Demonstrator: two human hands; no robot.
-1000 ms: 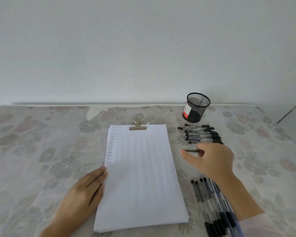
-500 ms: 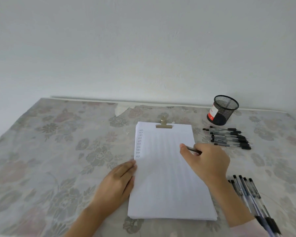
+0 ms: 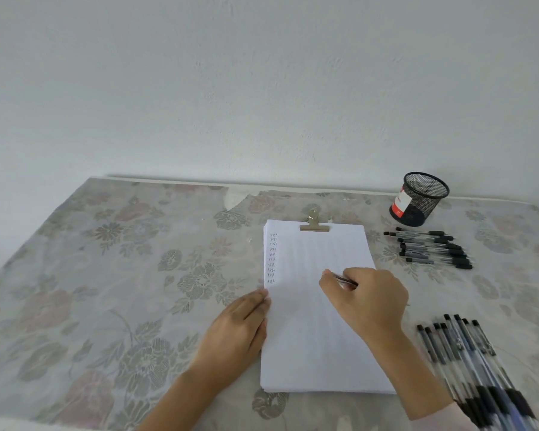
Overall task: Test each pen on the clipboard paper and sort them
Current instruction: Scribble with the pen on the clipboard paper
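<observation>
One pen (image 3: 344,279) is in your right hand (image 3: 367,300). Thumb and fingers are curled round it, so only a short piece of the barrel shows between thumb and forefinger; it looks thin, grey and a little shiny. This piece lies just above the white paper (image 3: 311,343) of the clipboard, and I cannot tell if the pen touches the sheet.

To the left of this grip, near the paper's left edge, runs a column of small dark marks (image 3: 272,259) (too small to read). A metal clip (image 3: 314,227) holds the paper at the far edge, beyond your right hand.

Your left hand (image 3: 240,325) lies flat with straight fingers on the flowered tablecloth (image 3: 106,290). It holds nothing, and its fingertips touch the left edge of the paper just below the last mark.

Further right of the gripping hand, and a little beyond it, a row of pens (image 3: 433,248) with clear barrels and black caps lies side by side. Behind that row stands a black mesh cup (image 3: 417,200) with a red and white label, whose writing I cannot read. On the near side, right of your right wrist, lies a second bunch of pens (image 3: 467,359) of the same kind, close together and partly blurred.
</observation>
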